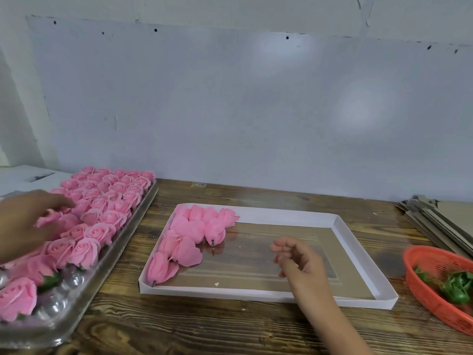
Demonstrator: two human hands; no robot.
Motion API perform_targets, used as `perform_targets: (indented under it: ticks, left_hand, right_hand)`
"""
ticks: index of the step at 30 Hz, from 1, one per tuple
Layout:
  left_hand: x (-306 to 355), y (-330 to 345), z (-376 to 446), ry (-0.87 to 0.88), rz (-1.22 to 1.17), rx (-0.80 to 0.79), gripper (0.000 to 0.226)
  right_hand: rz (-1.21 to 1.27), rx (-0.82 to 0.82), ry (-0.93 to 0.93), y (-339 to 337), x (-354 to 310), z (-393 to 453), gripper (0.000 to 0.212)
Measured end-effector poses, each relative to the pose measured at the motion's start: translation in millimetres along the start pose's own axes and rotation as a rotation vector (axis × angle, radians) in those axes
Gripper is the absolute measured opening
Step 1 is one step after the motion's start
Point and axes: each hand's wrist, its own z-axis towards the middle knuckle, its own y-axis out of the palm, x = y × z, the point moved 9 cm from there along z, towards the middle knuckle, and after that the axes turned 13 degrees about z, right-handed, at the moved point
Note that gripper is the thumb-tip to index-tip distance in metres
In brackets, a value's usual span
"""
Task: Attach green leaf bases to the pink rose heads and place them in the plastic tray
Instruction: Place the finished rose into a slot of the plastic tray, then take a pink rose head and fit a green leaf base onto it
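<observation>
A clear plastic tray [76, 312] at the left holds several upright pink rose heads [107, 198]. My left hand [23, 224] reaches over it, fingers and thumb closing round one rose head [50, 217]. In the middle lies a white-rimmed tray [343, 234] with a clear bottom. Several pink roses [189, 226] lie on their sides in its left part. My right hand [299, 262] hovers over the tray's middle, fingers loosely curled and holding nothing. Green leaf bases [458, 288] lie in an orange basket [430, 257] at the right edge.
A stack of flat cardboard sheets [435, 216] sits at the back right. A pale wall rises directly behind the wooden table [230, 326]. A few empty cups show in the near end of the clear tray, next to a rose with a green base [51, 281].
</observation>
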Motion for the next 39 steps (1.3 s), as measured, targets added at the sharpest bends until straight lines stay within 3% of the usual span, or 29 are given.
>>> perform_targets:
  ticks: [2, 4, 7, 10, 12, 16, 18, 21, 23, 27, 30, 33, 35, 37, 38, 39]
  left_hand:
    - [49.4, 4.4, -25.2, 0.191, -0.009, -0.022, 0.033]
    - [106.3, 30.6, -58.7, 0.358, -0.019, -0.186, 0.013]
    - [153.4, 95.4, -101.0, 0.504, -0.047, -0.429, 0.035]
    - [182.4, 118.9, -116.6, 0.576, -0.017, -0.38, 0.031]
    - [200.1, 112.3, -120.1, 0.685, 0.039, -0.239, 0.028]
    - [199.6, 110.1, -119.2, 0.69, 0.033, -0.105, 0.045]
    - [199.0, 110.6, -120.4, 0.695, 0.031, -0.085, 0.045]
    - [196.3, 111.3, -120.1, 0.687, 0.043, -0.055, 0.044]
    - [195.2, 113.3, -120.4, 0.689, 0.047, -0.038, 0.042]
    - [195.1, 112.6, -120.8, 0.703, 0.023, -0.023, 0.043]
    - [195.5, 113.1, -120.9, 0.717, 0.016, -0.022, 0.043]
    - [193.9, 116.6, -120.1, 0.709, 0.012, -0.033, 0.042]
    - [191.3, 118.5, -119.5, 0.699, -0.009, -0.036, 0.038]
    - [191.9, 116.6, -122.0, 0.715, -0.043, -0.028, 0.017]
    - [191.2, 115.8, -123.3, 0.727, -0.046, -0.027, 0.001]
    - [189.9, 114.3, -122.7, 0.702, -0.064, -0.055, 0.013]
  right_hand:
    - [-0.026, -0.001, -0.003, 0.7, -0.2, 0.0, 0.036]
    - [-0.045, 0.0, -0.006, 1.1, -0.6, -0.3, 0.037]
    - [-0.079, -0.009, -0.006, 1.4, 0.7, -0.5, 0.037]
    - [-0.155, -0.033, -0.016, 4.8, 2.0, -1.5, 0.037]
    - [-0.282, -0.067, -0.015, 10.7, 4.2, -0.6, 0.036]
    - [-0.513, -0.18, 0.185, 32.3, 25.4, 15.4, 0.018]
    - [-0.496, -0.184, 0.276, 49.0, 29.7, 29.6, 0.013]
    - [-0.425, -0.202, 0.265, 87.2, 27.7, 55.0, 0.03]
    - [-0.362, -0.178, 0.304, 111.9, 34.3, 68.7, 0.023]
    - [-0.304, -0.123, 0.407, 140.4, 56.1, 73.0, 0.035]
    - [-0.335, -0.073, 0.385, 141.2, 61.2, 73.2, 0.021]
    - [-0.395, -0.158, 0.272, 145.8, 52.6, 78.7, 0.013]
    - [-0.336, -0.13, 0.319, 134.6, 49.8, 76.1, 0.014]
    - [-0.209, -0.075, 0.409, 117.6, 52.3, 71.0, 0.003]
    - [-0.138, -0.052, 0.448, 108.3, 54.0, 68.6, 0.013]
    - [-0.07, -0.043, 0.472, 98.9, 55.5, 67.1, 0.02]
